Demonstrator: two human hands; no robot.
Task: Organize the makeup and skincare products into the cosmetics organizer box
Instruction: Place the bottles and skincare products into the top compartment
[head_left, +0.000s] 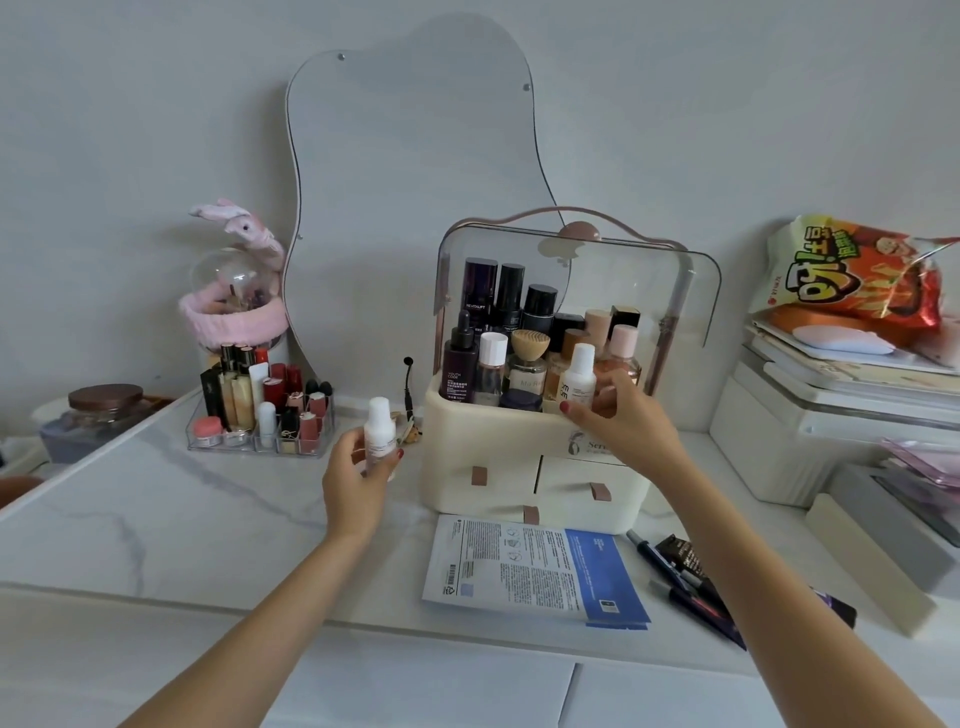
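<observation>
While your forearms reached out over the desk (156, 499), the nearest loose things were a printed sachet (524, 569) and some dark pens (691, 584) lying just in front of the organizer box (483, 447). Your left hand (358, 475) was clenched around a small white bottle (379, 434), held upright above the desk, just left of the box. Your right hand (623, 418) had its fingers (576, 410) grasping a second white bottle (579, 376) at the front edge of the box's open top compartment.

To seat that one well, you probably wanted to lower it straight into the gap at the front row, keeping it upright and not nudging its neighbours, then bring the left bottle in beside it.

The top compartment was already crowded with dark bottles, pink-capped ones and a wood-topped jar, under the raised clear lid (644, 280); the drawers below were closed. Farther left, a clear tray (260, 439) held lipsticks and small tubes.
</observation>
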